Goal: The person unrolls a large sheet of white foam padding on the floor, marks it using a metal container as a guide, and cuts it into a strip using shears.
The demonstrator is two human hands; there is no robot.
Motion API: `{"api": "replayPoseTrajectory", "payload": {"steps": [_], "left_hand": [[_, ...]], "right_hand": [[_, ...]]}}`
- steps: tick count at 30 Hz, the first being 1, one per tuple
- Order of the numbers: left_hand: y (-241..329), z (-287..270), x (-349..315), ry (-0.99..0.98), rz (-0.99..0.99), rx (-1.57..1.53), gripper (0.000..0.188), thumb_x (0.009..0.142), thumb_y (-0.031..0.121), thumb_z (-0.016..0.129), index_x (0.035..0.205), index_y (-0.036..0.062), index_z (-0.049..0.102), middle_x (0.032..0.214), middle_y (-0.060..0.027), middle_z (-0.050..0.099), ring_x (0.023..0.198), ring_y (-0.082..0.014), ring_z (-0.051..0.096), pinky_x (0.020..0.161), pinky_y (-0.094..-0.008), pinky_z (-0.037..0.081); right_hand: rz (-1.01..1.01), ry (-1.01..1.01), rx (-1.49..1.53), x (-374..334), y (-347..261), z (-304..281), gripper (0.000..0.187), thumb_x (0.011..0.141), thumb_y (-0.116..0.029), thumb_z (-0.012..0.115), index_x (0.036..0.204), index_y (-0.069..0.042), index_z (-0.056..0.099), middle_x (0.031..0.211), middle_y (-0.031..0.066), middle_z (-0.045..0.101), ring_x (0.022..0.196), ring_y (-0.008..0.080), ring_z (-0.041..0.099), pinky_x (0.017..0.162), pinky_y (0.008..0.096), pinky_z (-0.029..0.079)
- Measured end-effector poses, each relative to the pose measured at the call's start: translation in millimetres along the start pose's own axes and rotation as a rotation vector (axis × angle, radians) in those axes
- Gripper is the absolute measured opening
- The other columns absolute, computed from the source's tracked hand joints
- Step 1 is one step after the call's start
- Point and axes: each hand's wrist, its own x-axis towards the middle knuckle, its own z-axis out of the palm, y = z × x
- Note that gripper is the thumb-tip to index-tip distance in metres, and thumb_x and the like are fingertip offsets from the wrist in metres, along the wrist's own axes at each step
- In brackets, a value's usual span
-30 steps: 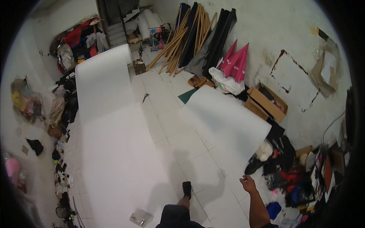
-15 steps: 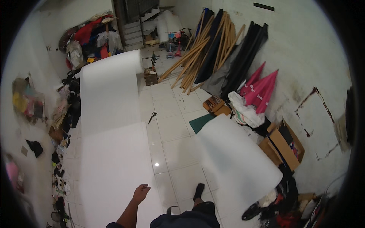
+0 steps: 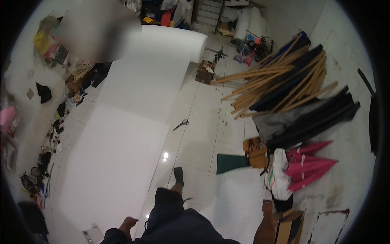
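Note:
My left hand (image 3: 129, 222) hangs low over the right edge of a long white foam sheet (image 3: 118, 150), fingers loosely apart and nothing in them. The sheet runs along the floor from a big white foam roll (image 3: 170, 38) at the far end. At the lower right my right hand (image 3: 267, 206) is beside the right edge of a second white sheet (image 3: 237, 195), near a cardboard box (image 3: 289, 227). Its fingers look loosely bent and apart, and I see nothing held. Black-handled scissors (image 3: 181, 124) lie on the tiles between the two sheets.
Wooden poles (image 3: 280, 77) and dark fabric rolls (image 3: 313, 118) lean by the right wall. Nearby are pink folded fabric (image 3: 310, 164), a white sack (image 3: 279, 175), a brown bag (image 3: 256, 150) and a green sheet (image 3: 231, 163). Clutter (image 3: 53, 134) lines the left wall. A blurred patch hides the roll's left end.
My view has turned, and the scene has shifted. My right hand has come into view at the lower right. My left hand is lower in the picture. The scissors lie where they were.

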Motion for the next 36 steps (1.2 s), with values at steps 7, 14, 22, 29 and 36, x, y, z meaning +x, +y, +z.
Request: {"api": "replayPoseTrajectory", "payload": {"steps": [7,14,22,29,36], "left_hand": [[139.6,-194.7,32.4,0.256,-0.027,-0.272,0.045,0.082,0.044,0.069,0.091,0.0000,0.072,0.089,-0.0197,0.071,0.090,-0.0327,0.068,0.080,-0.0432,0.053],[425.1,-440.2,18.1,0.602,0.390,-1.034,0.042,0.091,0.027,0.066,0.121,-0.0005,0.060,0.104,-0.0102,0.066,0.090,-0.0160,0.061,0.079,-0.0291,0.049],[454.4,-414.4,178.5,0.877,-0.161,-1.347,0.039,0.089,0.027,0.064,0.110,-0.0049,0.063,0.088,-0.0103,0.067,0.075,-0.0170,0.061,0.067,-0.0320,0.050],[573.1,-312.8,190.3,0.602,-0.448,-1.124,0.046,0.092,0.034,0.062,0.119,-0.0036,0.062,0.116,-0.0196,0.065,0.112,-0.0298,0.059,0.095,-0.0415,0.047],[631.5,-223.3,174.0,0.485,-0.624,-1.290,0.033,0.093,0.030,0.060,0.113,0.0038,0.065,0.078,-0.0020,0.061,0.061,-0.0102,0.049,0.051,-0.0268,0.043]], "right_hand": [[0.033,-0.301,0.435,182.9,-353.2,205.4,0.034,0.088,-0.026,0.065,0.112,-0.002,0.060,0.084,0.0110,0.065,0.069,0.0172,0.061,0.051,0.0316,0.048],[0.025,-1.049,0.602,259.6,-730.1,273.3,0.051,0.090,-0.038,0.067,0.128,-0.006,0.053,0.106,0.0117,0.063,0.088,0.0201,0.063,0.068,0.0347,0.052],[-0.318,-1.321,0.349,491.4,-936.8,487.7,0.045,0.090,-0.039,0.067,0.120,-0.006,0.058,0.094,0.0078,0.064,0.079,0.0149,0.062,0.060,0.0288,0.050],[-0.219,-1.024,0.544,765.9,-1116.0,680.0,0.042,0.096,-0.045,0.052,0.115,-0.009,0.060,0.099,0.0059,0.060,0.085,0.0190,0.059,0.070,0.0354,0.051],[-0.051,-0.582,1.007,958.7,-1303.2,686.0,0.112,0.077,-0.085,0.045,0.154,-0.008,0.019,0.157,0.0157,0.025,0.143,0.0363,0.023,0.110,0.0618,0.019]]}}
